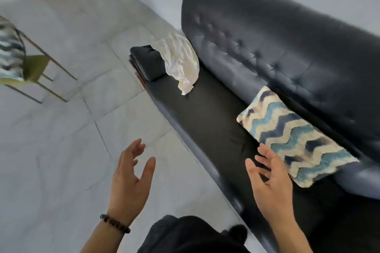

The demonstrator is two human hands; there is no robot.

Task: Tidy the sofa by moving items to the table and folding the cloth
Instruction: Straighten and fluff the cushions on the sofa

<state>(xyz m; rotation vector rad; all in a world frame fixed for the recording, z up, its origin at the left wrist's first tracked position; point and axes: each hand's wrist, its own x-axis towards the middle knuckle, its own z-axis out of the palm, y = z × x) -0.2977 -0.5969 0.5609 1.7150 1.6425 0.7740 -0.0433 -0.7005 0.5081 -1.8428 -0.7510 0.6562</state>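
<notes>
The dark sofa [267,47] fills the right half of the frame, its buttoned back running from top centre down to the right edge. The pale tiled floor [61,129] takes the left half.

A zigzag cushion [294,135] in blue and cream lies on the seat at centre right, leaning against the sofa's back. The white cloth [181,61] sits crumpled at the far end of the seat, in the upper middle of the frame. It is draped partly over the armrest [146,61], and one corner hangs down onto the seat. Cloth and cushion are well apart.

At the left edge stands a chair [37,68] with a green seat and thin legs, and a second cushion [10,51] of the same pattern rests on it.

Your right hand [269,178], at lower right, is spread wide over the seat and holds nothing. Its fingertips are just beside the cushion's near edge, but you cannot tell if they touch. Your left hand [129,181], at lower centre, hangs over the floor, its fingers loosely apart and empty. A beaded bracelet [115,223] circles its wrist.
</notes>
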